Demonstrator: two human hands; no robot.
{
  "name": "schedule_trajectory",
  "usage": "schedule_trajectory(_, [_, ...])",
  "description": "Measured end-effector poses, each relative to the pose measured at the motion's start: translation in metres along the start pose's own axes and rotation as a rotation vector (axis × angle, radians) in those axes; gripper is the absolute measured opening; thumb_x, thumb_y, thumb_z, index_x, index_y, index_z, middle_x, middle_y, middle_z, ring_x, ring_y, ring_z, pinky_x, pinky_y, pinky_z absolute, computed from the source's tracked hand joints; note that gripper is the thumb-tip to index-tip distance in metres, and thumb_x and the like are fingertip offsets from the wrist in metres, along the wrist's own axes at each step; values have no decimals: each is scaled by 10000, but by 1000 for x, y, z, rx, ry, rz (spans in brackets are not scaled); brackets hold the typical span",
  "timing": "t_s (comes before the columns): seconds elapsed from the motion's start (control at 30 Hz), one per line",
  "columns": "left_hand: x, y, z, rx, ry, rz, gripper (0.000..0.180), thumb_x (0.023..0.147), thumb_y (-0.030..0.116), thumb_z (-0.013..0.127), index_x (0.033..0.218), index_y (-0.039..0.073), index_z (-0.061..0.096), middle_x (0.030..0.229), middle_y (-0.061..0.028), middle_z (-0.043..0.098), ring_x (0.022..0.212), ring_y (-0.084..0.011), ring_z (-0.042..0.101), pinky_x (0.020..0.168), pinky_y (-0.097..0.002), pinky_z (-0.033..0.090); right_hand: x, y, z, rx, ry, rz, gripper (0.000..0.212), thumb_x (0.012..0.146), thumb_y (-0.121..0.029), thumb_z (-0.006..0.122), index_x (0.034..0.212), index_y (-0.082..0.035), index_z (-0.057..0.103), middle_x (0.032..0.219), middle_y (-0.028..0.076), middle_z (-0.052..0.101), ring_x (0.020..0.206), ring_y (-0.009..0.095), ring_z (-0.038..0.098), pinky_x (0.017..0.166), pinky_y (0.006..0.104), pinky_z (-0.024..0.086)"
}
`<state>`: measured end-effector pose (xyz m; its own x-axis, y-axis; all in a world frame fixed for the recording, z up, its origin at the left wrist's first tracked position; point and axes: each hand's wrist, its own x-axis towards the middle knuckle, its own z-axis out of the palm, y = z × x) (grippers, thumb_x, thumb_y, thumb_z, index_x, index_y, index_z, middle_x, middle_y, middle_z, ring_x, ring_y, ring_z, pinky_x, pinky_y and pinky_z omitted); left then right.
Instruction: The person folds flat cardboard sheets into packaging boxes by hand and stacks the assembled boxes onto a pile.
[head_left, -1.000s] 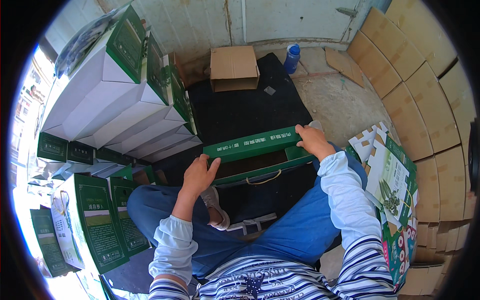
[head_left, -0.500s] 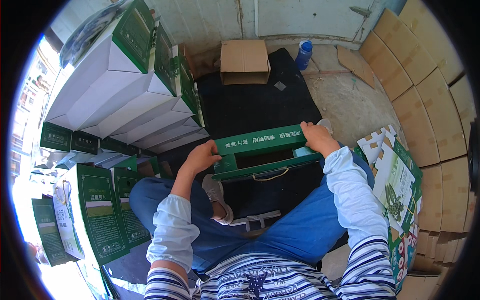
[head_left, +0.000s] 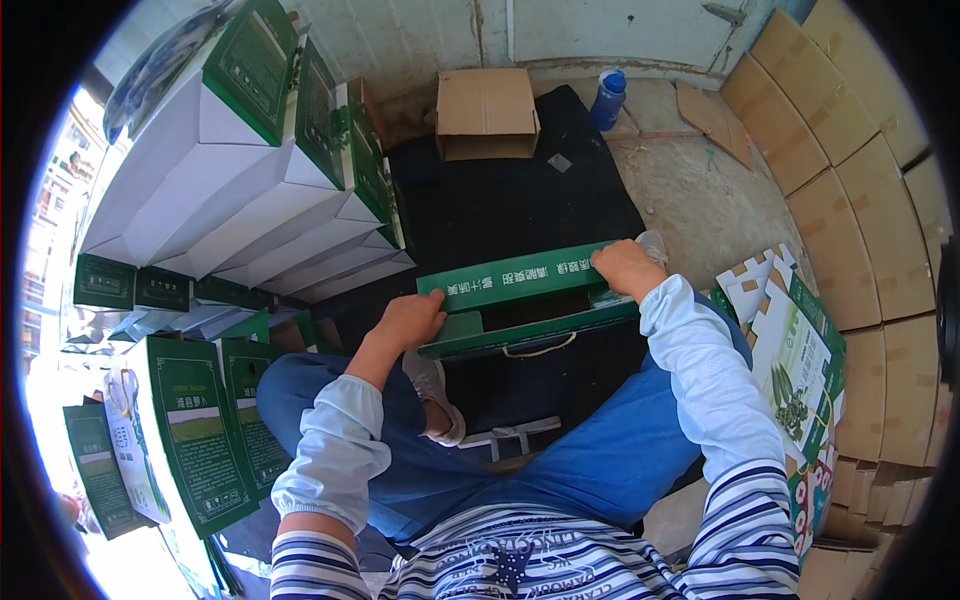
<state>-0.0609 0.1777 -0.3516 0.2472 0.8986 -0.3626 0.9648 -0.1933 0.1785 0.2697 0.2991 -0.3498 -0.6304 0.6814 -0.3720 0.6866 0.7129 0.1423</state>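
Between my bent legs lies a long green cardboard box point(head_left: 520, 277) with pale lettering on its long panel. A dark opening shows along its top, and a pale cord handle point(head_left: 540, 346) hangs on the side nearest me. At the box's left end my left hand point(head_left: 408, 322) is closed on the corner, its thumb against the long panel. My right hand point(head_left: 627, 268) grips the right end, fingers over the panel's far edge. The hands partly hide both ends. Inside the box is too dark to make out.
Tall stacks of green-and-white cartons point(head_left: 250, 200) crowd the left. Flattened printed cartons point(head_left: 795, 370) lie by my right knee. Brown boxes point(head_left: 850, 220) line the right wall. An open brown box point(head_left: 487, 115) and a blue bottle point(head_left: 608, 100) stand ahead on the floor.
Both hands and the box have shifted slightly left in view. My left thumb has come up to the long panel's end. The light-blue piece at the right end shows less.
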Motion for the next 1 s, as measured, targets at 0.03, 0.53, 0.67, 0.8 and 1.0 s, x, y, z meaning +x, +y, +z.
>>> schedule_trajectory(0.03, [0, 0, 0, -1, 4, -1, 269, 838, 252, 533, 976, 27, 483, 814, -187, 634, 816, -355, 622, 704, -470, 486, 2, 0, 4, 9, 4, 15, 220, 741, -47, 586, 959, -30, 608, 907, 147, 651, 877, 311, 630, 724, 416, 502])
schedule_trajectory(0.53, [-5, 1, 6, -79, 20, -88, 394, 801, 357, 621, 977, 31, 488, 851, -181, 644, 840, -341, 629, 709, -430, 502, -81, 43, -16, 1117, -76, 94, 398, 812, -330, 651, 1065, -29, 587, 983, 115, 628, 918, 207, 599, 805, 300, 457])
schedule_trajectory(0.67, [-1, 5, 8, -67, 27, -136, 399, 787, 350, 643, 985, 37, 497, 856, -179, 647, 841, -350, 628, 711, -427, 502, -95, 29, -12, 967, -87, 79, 515, 770, -416, 679, 1116, -45, 588, 1074, 151, 598, 1016, 233, 570, 869, 302, 435])
schedule_trajectory(0.8, [1, 5, 14, -43, 77, -141, 398, 774, 344, 660, 982, 42, 505, 839, -180, 644, 814, -344, 633, 693, -432, 503, -88, 24, -10, 874, -127, 161, 540, 745, -455, 683, 1059, -24, 598, 1035, 175, 610, 967, 257, 590, 848, 322, 440])
schedule_trajectory(1.0, [2, -24, 24, -492, 158, -90, 312, 809, 320, 635, 860, 33, 524, 692, -133, 585, 665, -269, 612, 591, -366, 467, -76, 25, -4, 942, -85, 209, 508, 745, -443, 684, 957, 6, 582, 968, 195, 615, 873, 268, 606, 789, 338, 453])
